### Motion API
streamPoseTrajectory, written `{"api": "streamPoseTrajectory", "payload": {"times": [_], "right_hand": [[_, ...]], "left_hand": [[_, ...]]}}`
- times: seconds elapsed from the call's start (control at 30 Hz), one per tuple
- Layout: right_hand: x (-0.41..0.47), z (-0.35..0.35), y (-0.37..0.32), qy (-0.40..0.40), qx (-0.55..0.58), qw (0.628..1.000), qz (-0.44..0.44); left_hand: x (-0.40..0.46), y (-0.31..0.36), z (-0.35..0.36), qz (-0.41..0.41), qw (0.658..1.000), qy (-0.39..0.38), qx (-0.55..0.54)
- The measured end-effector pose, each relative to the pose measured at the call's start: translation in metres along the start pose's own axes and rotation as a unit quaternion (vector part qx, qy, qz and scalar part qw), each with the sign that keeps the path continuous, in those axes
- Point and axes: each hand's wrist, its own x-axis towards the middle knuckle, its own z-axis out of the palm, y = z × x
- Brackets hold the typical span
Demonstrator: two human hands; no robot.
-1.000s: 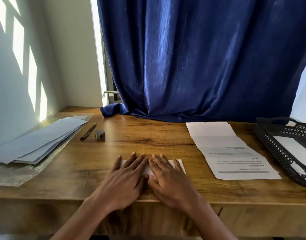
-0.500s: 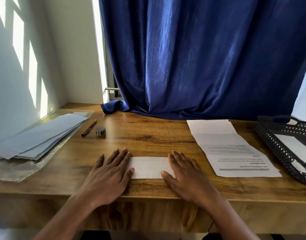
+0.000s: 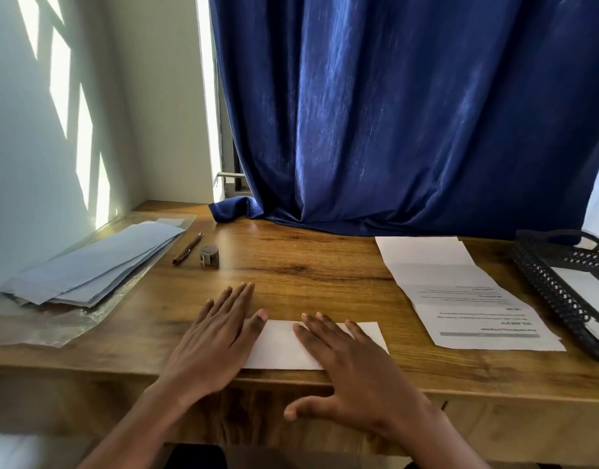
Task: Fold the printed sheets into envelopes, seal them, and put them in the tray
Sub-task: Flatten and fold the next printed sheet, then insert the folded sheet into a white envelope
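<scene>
1. My left hand (image 3: 211, 343) lies flat on the table (image 3: 308, 265), fingers straight and a little spread. Its thumb touches the left end of the folded sheet (image 3: 284, 345).
2. My right hand (image 3: 355, 370) lies flat on the right part of the same folded sheet, fingers straight and pointing away from me. Its thumb hangs over the front edge of the table and holds nothing.
3. The folded sheet is a narrow white strip. It lies between my two hands and under them, close to the front edge of the table.
4. To the right of my right hand, near but apart, lies a printed sheet (image 3: 467, 299). It is open and shows fold lines. Its text is upside down for me, and I cannot read it.
5. Further right of that sheet stands a black tray (image 3: 545, 282) with a pattern of holes in its wall. Something white lies inside it; what it is I cannot tell.
6. Beyond my left hand, further from me, lie a pen (image 3: 187, 248) and just beside it a small grey thing (image 3: 209, 255).
7. Far to the left of my left hand lies a pile of blue envelopes (image 3: 98, 265) on a clear plastic wrapper (image 3: 54, 326).
8. Behind everything hangs a dark blue curtain (image 3: 410, 113), and its lower edge touches the back of the table.
</scene>
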Motion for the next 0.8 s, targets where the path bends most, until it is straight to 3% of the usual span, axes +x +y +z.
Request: {"api": "streamPoseTrajectory", "payload": {"times": [0.1,0.27,0.33,0.4,0.53,0.6,0.67,0.8], "right_hand": [[-0.021,-0.005,0.002,0.022,-0.048,0.998,-0.026],[-0.052,-0.034,0.004,0.062,-0.015,0.997,-0.045],[-0.055,-0.053,0.004,0.091,0.032,0.995,-0.034],[-0.049,-0.07,0.008,0.124,0.155,0.98,-0.015],[-0.018,-0.096,0.016,0.203,0.417,0.882,0.088],[0.001,-0.097,0.02,0.202,0.513,0.823,0.133],[0.019,-0.088,0.021,0.181,0.576,0.78,0.166],[0.047,-0.054,0.01,0.146,0.62,0.733,0.24]], "left_hand": [[0.002,-0.001,0.002,-0.014,0.999,0.024,-0.016],[0.001,-0.002,0.008,-0.012,0.999,0.037,-0.006],[-0.001,-0.002,0.007,0.0,0.999,0.042,0.003],[-0.003,0.0,0.006,0.015,0.999,0.033,0.027],[-0.003,0.003,0.006,0.023,0.997,0.044,0.054],[-0.003,0.003,0.007,0.025,0.997,0.044,0.057],[-0.002,0.002,0.008,0.022,0.997,0.046,0.059],[0.001,0.002,0.013,0.011,0.995,0.058,0.079]]}}
